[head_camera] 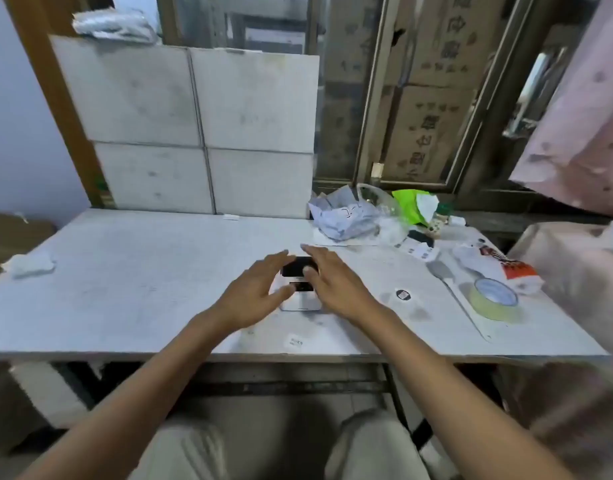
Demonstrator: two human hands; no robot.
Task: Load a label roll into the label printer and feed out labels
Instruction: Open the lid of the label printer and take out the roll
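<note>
A small white label printer (pixel 301 301) with a black lid stands on the white table (pixel 125 271), near the middle. Its black lid (pixel 296 266) looks raised at the back. My left hand (pixel 253 292) rests against the printer's left side, thumb at its front and fingers spread toward the lid. My right hand (pixel 336 282) lies on the right side, thumb on the black top. A small white label roll with a black core (pixel 403 294) lies flat on the table to the right of the printer, apart from both hands.
A roll of yellowish tape (pixel 495 299) and a grey-handled tool (pixel 443 273) lie at the right. Crumpled bags, a green packet (pixel 414 204) and small items crowd the back right. White boards (pixel 201 133) stand behind the table. A loose label (pixel 294 341) lies by the front edge.
</note>
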